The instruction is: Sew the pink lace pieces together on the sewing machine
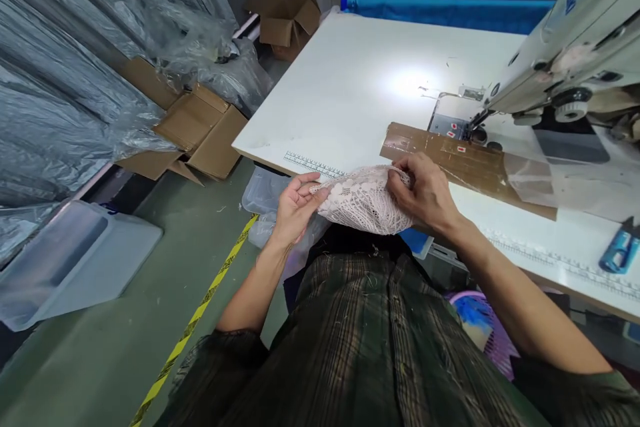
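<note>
A piece of pale pink lace fabric (367, 203) is stretched between my two hands at the front edge of the white sewing table (320, 90). My left hand (299, 205) pinches its left end between thumb and fingers. At the other end, my right hand (423, 190) grips the upper right part with bent fingers. The lace hangs partly over the table edge, above my lap. To the right stands a sewing machine (565, 53), its needle area apart from the lace. Brown tape-covered cardboard (450, 153) lies on the tabletop just beyond my right hand.
Blue thread snips (620, 247) lie at the table's right. Ruler markings (313, 163) run along the front edge. Open cardboard boxes (200, 127) and a clear plastic bin (80, 260) stand on the floor at left. A purple basket (500, 340) sits below the table.
</note>
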Available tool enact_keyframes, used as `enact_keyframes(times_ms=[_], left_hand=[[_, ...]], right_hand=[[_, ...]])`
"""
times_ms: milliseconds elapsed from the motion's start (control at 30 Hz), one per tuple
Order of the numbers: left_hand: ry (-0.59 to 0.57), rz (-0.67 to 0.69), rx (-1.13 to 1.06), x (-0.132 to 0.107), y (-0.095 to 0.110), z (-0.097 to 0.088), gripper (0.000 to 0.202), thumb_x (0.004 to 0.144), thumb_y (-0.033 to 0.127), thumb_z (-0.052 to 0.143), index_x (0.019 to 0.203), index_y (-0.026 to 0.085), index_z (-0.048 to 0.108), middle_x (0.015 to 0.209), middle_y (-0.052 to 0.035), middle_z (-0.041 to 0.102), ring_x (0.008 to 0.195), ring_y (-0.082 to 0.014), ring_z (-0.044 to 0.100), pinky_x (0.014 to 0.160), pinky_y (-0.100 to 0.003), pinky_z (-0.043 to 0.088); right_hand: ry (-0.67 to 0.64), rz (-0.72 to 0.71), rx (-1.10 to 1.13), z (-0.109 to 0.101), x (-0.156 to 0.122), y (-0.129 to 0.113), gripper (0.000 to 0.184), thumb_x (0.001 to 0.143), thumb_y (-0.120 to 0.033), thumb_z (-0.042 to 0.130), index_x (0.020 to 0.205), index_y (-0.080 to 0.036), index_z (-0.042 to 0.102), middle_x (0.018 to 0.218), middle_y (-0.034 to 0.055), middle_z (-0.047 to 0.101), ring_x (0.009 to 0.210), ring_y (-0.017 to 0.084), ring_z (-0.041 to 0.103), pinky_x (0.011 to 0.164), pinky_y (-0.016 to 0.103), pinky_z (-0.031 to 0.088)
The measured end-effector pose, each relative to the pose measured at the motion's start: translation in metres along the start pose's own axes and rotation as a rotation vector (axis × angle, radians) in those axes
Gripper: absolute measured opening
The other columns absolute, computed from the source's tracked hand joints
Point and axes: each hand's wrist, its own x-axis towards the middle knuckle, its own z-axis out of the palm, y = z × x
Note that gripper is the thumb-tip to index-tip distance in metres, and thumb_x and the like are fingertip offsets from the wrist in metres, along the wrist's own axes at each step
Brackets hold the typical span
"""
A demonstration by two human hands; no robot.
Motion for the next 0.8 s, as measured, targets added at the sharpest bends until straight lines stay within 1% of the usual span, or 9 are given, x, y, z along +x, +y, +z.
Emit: enact_keyframes(times_ms=[167,267,367,433,500,567,667,733,800], left_hand=[[-0.156,0.033,0.160,0.034,0.028,0.004,0.054,0.070,0.040,0.083,0.111,0.015,0.058,0.084,-0.0039,0.071,0.069,-0.0115,0.065,0.061,-0.021,0.050],[-0.259,0.026,0.226,0.058,0.036,0.012,0.056,0.070,0.040,0.082,0.113,0.015,0.057,0.083,-0.0044,0.071,0.069,-0.0117,0.064,0.059,-0.020,0.048],[-0.341,0.045,0.256,0.075,0.038,0.024,0.060,0.071,0.040,0.081,0.119,0.014,0.056,0.084,-0.0048,0.070,0.069,-0.0116,0.063,0.060,-0.020,0.047],[-0.372,0.056,0.315,0.082,0.038,0.031,0.064,0.072,0.041,0.080,0.124,0.014,0.053,0.085,-0.0049,0.068,0.068,-0.0114,0.062,0.058,-0.020,0.045],[-0.384,0.059,0.392,0.084,0.037,0.036,0.066,0.073,0.041,0.079,0.127,0.014,0.052,0.085,-0.0044,0.066,0.067,-0.0113,0.061,0.057,-0.021,0.045],[-0.375,0.059,0.452,0.084,0.035,0.038,0.068,0.071,0.040,0.080,0.127,0.014,0.051,0.084,-0.0034,0.064,0.068,-0.0114,0.061,0.058,-0.021,0.045],[-0.339,0.061,0.476,0.083,0.035,0.037,0.070,0.070,0.041,0.081,0.127,0.015,0.051,0.084,-0.0020,0.062,0.069,-0.0107,0.061,0.061,-0.020,0.047],[-0.342,0.054,0.457,0.085,0.037,0.035,0.065,0.075,0.046,0.077,0.127,0.015,0.051,0.082,-0.0013,0.061,0.069,-0.0104,0.060,0.060,-0.020,0.047],[-0.342,0.041,0.436,0.088,0.041,0.033,0.057,0.081,0.052,0.070,0.123,0.016,0.055,0.078,-0.0003,0.060,0.068,-0.0107,0.060,0.061,-0.021,0.049]], right_hand=[[0.045,0.189,0.158,-0.010,0.000,-0.009,0.010,0.084,-0.030,0.052,0.079,-0.021,0.051,0.059,-0.0024,0.049,0.051,0.014,0.042,0.055,0.029,0.034],[0.074,0.280,0.176,-0.016,-0.001,-0.008,0.012,0.085,-0.031,0.051,0.079,-0.021,0.052,0.060,-0.0030,0.050,0.050,0.012,0.040,0.053,0.027,0.033],[0.096,0.301,0.140,-0.023,0.000,0.000,0.014,0.085,-0.033,0.051,0.079,-0.021,0.053,0.064,-0.0010,0.054,0.052,0.013,0.042,0.054,0.027,0.036],[0.158,0.273,0.072,-0.026,0.000,0.003,0.015,0.086,-0.033,0.051,0.084,-0.020,0.056,0.073,0.0033,0.059,0.060,0.017,0.050,0.060,0.032,0.043],[0.257,0.182,-0.011,-0.026,-0.003,-0.001,0.020,0.088,-0.032,0.051,0.099,-0.017,0.057,0.095,0.0128,0.063,0.084,0.026,0.059,0.076,0.042,0.049],[0.317,0.063,-0.048,-0.021,-0.009,-0.015,0.029,0.090,-0.031,0.051,0.114,-0.015,0.054,0.118,0.0201,0.057,0.110,0.032,0.055,0.091,0.052,0.046],[0.243,-0.056,0.043,-0.006,-0.016,-0.043,0.040,0.092,-0.030,0.052,0.128,-0.014,0.047,0.127,0.0210,0.052,0.122,0.031,0.049,0.100,0.053,0.045],[0.175,-0.076,0.120,0.004,-0.017,-0.056,0.045,0.092,-0.031,0.054,0.133,-0.014,0.044,0.128,0.0206,0.052,0.122,0.030,0.049,0.101,0.052,0.046],[0.153,-0.048,0.168,0.010,-0.015,-0.060,0.047,0.092,-0.030,0.052,0.135,-0.014,0.043,0.128,0.0200,0.052,0.121,0.030,0.050,0.101,0.052,0.047]])
